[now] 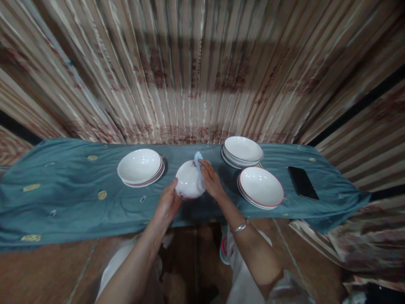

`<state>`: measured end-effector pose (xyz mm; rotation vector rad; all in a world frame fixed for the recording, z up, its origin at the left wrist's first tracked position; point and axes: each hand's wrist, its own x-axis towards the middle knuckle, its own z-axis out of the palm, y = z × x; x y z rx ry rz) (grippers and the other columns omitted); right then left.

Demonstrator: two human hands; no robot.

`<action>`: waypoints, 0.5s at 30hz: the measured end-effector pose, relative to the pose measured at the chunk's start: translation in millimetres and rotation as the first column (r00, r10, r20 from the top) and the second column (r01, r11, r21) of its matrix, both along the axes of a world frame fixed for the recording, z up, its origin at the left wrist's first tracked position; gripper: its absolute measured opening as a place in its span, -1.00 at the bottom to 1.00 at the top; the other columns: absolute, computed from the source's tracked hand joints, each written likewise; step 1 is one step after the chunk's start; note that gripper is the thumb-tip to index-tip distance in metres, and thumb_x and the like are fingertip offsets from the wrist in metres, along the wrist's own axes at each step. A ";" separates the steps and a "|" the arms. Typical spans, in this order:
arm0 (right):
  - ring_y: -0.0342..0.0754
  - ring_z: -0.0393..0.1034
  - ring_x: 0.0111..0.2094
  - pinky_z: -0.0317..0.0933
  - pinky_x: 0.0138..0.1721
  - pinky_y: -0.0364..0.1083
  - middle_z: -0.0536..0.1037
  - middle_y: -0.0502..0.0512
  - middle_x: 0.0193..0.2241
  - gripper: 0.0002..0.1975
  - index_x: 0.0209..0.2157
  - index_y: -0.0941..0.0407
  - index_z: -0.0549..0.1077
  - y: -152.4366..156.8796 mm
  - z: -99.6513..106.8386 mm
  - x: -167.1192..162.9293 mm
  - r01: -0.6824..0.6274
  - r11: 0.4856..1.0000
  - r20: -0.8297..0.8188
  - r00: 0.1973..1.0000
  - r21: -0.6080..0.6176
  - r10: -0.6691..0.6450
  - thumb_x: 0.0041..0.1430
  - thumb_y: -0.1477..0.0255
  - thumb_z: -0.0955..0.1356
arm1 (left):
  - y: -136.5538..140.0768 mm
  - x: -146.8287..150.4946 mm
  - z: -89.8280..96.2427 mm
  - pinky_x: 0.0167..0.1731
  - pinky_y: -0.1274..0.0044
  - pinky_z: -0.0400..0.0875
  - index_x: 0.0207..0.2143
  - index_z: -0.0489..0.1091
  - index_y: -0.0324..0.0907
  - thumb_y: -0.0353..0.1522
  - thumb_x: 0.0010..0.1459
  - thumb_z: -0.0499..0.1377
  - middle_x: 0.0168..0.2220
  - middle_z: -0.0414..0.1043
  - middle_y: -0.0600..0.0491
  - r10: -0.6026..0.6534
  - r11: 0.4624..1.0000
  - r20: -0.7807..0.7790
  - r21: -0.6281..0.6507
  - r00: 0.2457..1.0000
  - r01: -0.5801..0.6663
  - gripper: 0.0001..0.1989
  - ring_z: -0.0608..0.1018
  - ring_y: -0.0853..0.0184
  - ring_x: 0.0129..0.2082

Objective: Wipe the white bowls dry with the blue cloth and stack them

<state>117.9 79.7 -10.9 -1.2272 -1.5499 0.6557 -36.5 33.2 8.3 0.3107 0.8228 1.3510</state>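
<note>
A white bowl (187,182) with small red flower patterns near its rim is held over the middle of the table. My left hand (171,198) grips its lower left edge, thumb on the near surface. My right hand (211,178) is closed on a light blue cloth (198,158), which touches the bowl's upper right side; part of the cloth is hidden behind the fingers. To the left stands a stack of white dishes (139,165). On the right are a stack of dark-rimmed white dishes (243,149) and a stack of red-rimmed white dishes (261,186).
A teal patterned cloth (79,198) covers the long table. A black phone (303,182) lies on it at the right. Pleated curtains (177,76) hang directly behind the table. Below the front edge are the tiled floor (76,270) and the person's legs.
</note>
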 end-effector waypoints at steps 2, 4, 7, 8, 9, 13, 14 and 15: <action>-0.01 0.26 0.29 0.05 0.37 0.11 0.43 0.22 0.23 -0.46 0.15 0.14 0.47 1.5 -4.8 1.2 0.009 0.999 -0.052 0.999 -0.045 -0.011 0.38 0.15 0.14 | 0.5 -0.8 0.7 0.17 0.26 0.42 0.03 0.48 -0.39 -0.34 0.19 0.25 -0.10 0.63 -0.25 0.005 1.000 0.000 -0.023 1.000 -0.005 -0.60 0.58 0.06 0.08; 0.01 0.27 0.29 0.06 0.36 0.12 0.45 0.23 0.22 -0.44 0.14 0.14 0.48 2.5 -9.7 2.0 0.021 0.996 -0.093 0.995 -0.082 -0.029 0.38 0.11 0.14 | 0.6 -1.1 2.4 0.17 0.25 0.41 0.07 0.45 -0.38 -0.34 0.23 0.21 -0.09 0.63 -0.24 -0.002 0.999 0.006 -0.036 1.000 0.002 -0.60 0.58 0.06 0.09; 0.02 0.31 0.26 0.10 0.34 0.13 0.49 0.19 0.18 -0.42 0.14 0.11 0.49 3.1 -18.1 2.6 0.030 0.993 -0.138 0.989 -0.113 -0.045 0.37 0.05 0.15 | 0.9 -1.8 4.4 0.17 0.25 0.41 0.15 0.40 -0.36 -0.34 0.27 0.17 -0.04 0.61 -0.23 -0.009 0.999 0.027 -0.042 1.000 0.010 -0.56 0.57 0.08 0.10; 0.02 0.33 0.25 0.12 0.33 0.13 0.50 0.18 0.17 -0.42 0.14 0.10 0.49 2.8 -21.1 2.6 0.033 0.993 -0.146 0.988 -0.117 -0.050 0.37 0.04 0.15 | 1.3 -2.1 4.7 0.17 0.26 0.41 0.17 0.38 -0.35 -0.34 0.28 0.17 -0.02 0.60 -0.22 -0.004 0.999 0.033 -0.046 0.999 0.006 -0.55 0.57 0.09 0.10; 0.03 0.33 0.25 0.13 0.32 0.14 0.50 0.19 0.17 -0.41 0.14 0.10 0.49 2.1 -24.1 2.6 0.038 0.992 -0.150 0.987 -0.122 -0.056 0.37 0.03 0.15 | 1.7 -2.5 4.8 0.17 0.27 0.42 0.20 0.36 -0.34 -0.34 0.28 0.16 -0.01 0.60 -0.22 0.001 0.999 0.038 -0.054 0.999 0.001 -0.53 0.57 0.10 0.10; 0.05 0.33 0.25 0.14 0.32 0.12 0.47 0.24 0.20 -0.34 0.17 0.13 0.46 -3.0 -35.4 1.5 0.053 0.985 -0.135 0.988 -0.165 -0.076 0.35 -0.04 0.14 | 3.3 -3.1 5.1 0.16 0.29 0.43 0.26 0.29 -0.35 -0.34 0.33 0.10 0.02 0.58 -0.23 0.017 0.996 0.055 -0.092 0.998 -0.011 -0.51 0.57 0.11 0.10; 0.05 0.32 0.26 0.13 0.32 0.11 0.46 0.23 0.21 -0.33 0.18 0.13 0.45 -4.6 -37.8 0.8 0.054 0.984 -0.133 0.988 -0.173 -0.077 0.34 -0.05 0.15 | 3.7 -3.0 5.3 0.16 0.29 0.43 0.27 0.28 -0.36 -0.34 0.33 0.10 0.02 0.58 -0.23 0.020 0.996 0.061 -0.094 0.998 -0.014 -0.50 0.57 0.11 0.10; 0.05 0.31 0.26 0.12 0.33 0.11 0.45 0.22 0.22 -0.33 0.19 0.12 0.45 -6.1 -40.0 0.1 0.057 0.982 -0.134 0.988 -0.177 -0.082 0.33 -0.06 0.15 | 3.9 -2.7 5.6 0.15 0.29 0.43 0.28 0.27 -0.35 -0.34 0.33 0.10 0.02 0.58 -0.23 0.024 0.996 0.067 -0.091 0.997 -0.017 -0.49 0.58 0.10 0.09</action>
